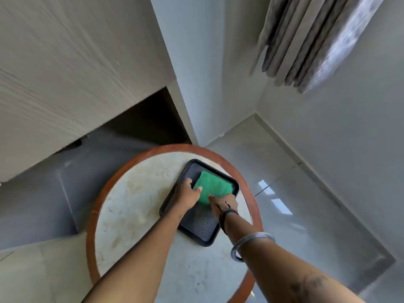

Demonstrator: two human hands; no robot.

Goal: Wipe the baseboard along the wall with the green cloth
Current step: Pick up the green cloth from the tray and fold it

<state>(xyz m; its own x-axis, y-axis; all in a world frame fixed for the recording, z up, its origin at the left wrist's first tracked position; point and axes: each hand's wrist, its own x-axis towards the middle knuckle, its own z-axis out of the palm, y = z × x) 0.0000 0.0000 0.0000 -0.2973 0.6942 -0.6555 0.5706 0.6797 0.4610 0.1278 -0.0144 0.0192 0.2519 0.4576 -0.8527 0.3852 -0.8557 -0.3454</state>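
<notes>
- Now the left hand (189, 194) lies on the near left edge of the green cloth (213, 186), fingers curled over it
- right hand (223, 204) touches the cloth's near right corner; whether it grips, I cannot tell
- the folded cloth sits in a black tray (197, 228)
- the tray rests on a round tabletop (135, 204)
- the baseboard (310, 171) runs along the wall to the right, well apart from the cloth

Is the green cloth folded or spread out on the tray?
Folded. The green cloth is a compact thick rectangle covering only the far part of the black tray; both hands touch its near edge.
</notes>
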